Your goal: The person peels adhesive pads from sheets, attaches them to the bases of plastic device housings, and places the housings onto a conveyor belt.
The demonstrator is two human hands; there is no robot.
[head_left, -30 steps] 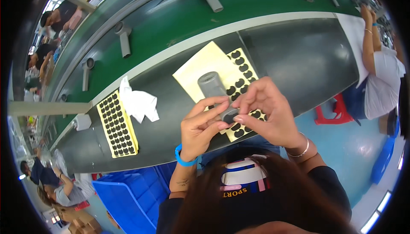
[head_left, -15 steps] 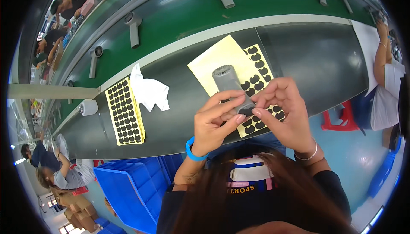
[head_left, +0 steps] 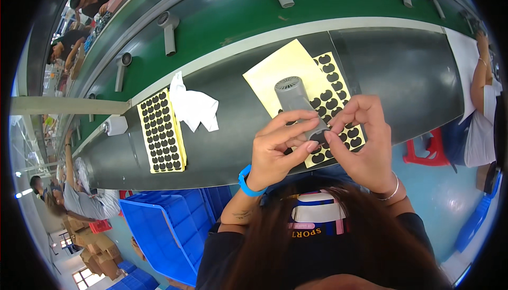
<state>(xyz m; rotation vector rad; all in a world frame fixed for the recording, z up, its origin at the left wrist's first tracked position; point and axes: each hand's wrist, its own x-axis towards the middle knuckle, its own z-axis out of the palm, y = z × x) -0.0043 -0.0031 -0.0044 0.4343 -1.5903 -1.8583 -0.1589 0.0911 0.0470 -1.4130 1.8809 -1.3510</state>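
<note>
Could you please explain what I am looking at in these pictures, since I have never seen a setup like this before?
There is no robot here: these are a person's two bare hands. The view comes from the left of two fisheye cameras worn on the head, looking down, so straight edges bend. The left hand holds a grey handheld device; the fingers of the right hand are at its near end, though whether they pinch anything small is hard to tell. On the dark table lie yellow sheets of black pieces, some by the hands and a stack to the left, beside a crumpled white cloth. Beyond is a green belt with similar grey devices.
</note>
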